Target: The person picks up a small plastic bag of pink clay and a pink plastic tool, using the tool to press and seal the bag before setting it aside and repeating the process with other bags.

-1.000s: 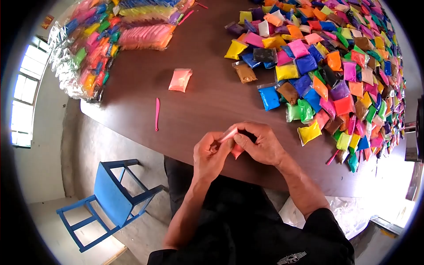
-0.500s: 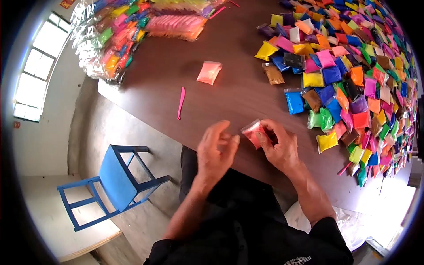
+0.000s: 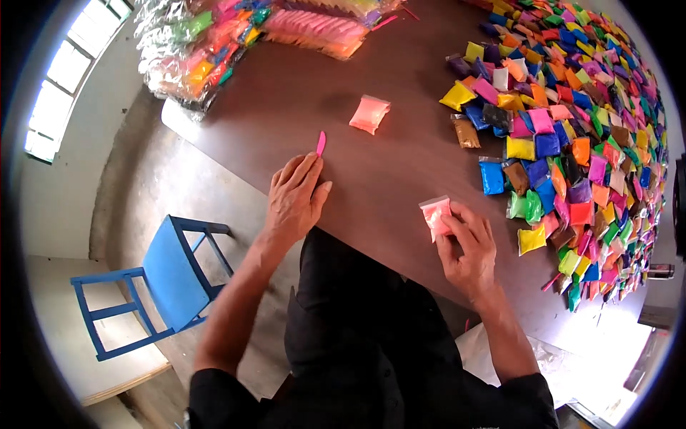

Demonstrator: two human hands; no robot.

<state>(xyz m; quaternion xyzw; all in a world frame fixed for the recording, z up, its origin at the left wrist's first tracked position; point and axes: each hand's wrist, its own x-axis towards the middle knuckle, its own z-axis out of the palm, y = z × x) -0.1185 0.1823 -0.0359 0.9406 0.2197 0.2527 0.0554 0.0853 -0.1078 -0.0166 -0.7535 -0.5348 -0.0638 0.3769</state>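
Observation:
Between the thumb and fingers of my right hand is a small clear packet of pink clay, held just above the table's near edge. My left hand lies over the lower part of a pink plastic knife, fingers stretched out and thumb apart. Only the knife's blade shows beyond the fingertips; the handle is hidden beneath them. Another packet, light pink, rests flat on the brown table farther from me.
A large heap of colourful packets covers the table's right side. Clear bags filled with packets and a row of pink packets sit at the far left. On the floor to the left stands a blue chair.
My left hand has moved left and forward, from beside the held packet onto the pink knife. The right hand, still holding its packet, has shifted slightly right. The camera view has shifted too.

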